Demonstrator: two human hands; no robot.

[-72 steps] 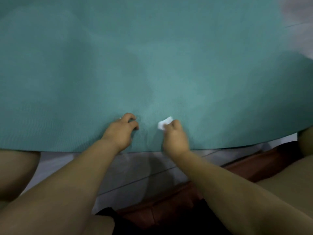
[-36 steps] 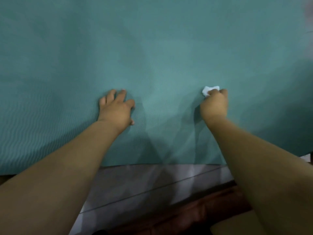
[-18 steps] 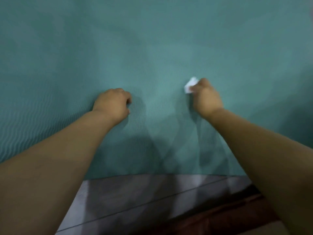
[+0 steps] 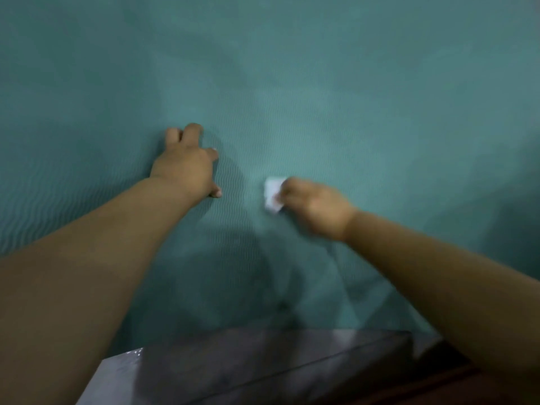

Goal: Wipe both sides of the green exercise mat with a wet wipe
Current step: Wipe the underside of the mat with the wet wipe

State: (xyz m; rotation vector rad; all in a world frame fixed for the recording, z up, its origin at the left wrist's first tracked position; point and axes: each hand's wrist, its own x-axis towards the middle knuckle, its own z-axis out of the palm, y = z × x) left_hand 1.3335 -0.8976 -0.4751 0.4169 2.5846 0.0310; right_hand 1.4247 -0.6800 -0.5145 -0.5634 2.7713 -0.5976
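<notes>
Nearest the camera, at the bottom of the view, lies a strip of grey tiled floor [image 4: 233, 369] with a thin joint line running across it, and a dark reddish-brown edge [image 4: 450, 372] shows at the lower right. Two bare forearms reach forward over the floor from either side. Just past the tiles begins the green exercise mat [image 4: 292, 83] — it lies flat and fills the rest of the view, its near edge meeting the floor, its surface marked with fine wavy ribbing.

On the mat, the right hand [image 4: 317, 207] is blurred; its fingers are curled round a small white wet wipe [image 4: 273, 194], which pokes out on the hand's left side and touches the mat. A little farther and to the left, the left hand [image 4: 185, 168] rests palm down on the mat, fingers extended and slightly spread, thumb out to the side — holding nothing.
</notes>
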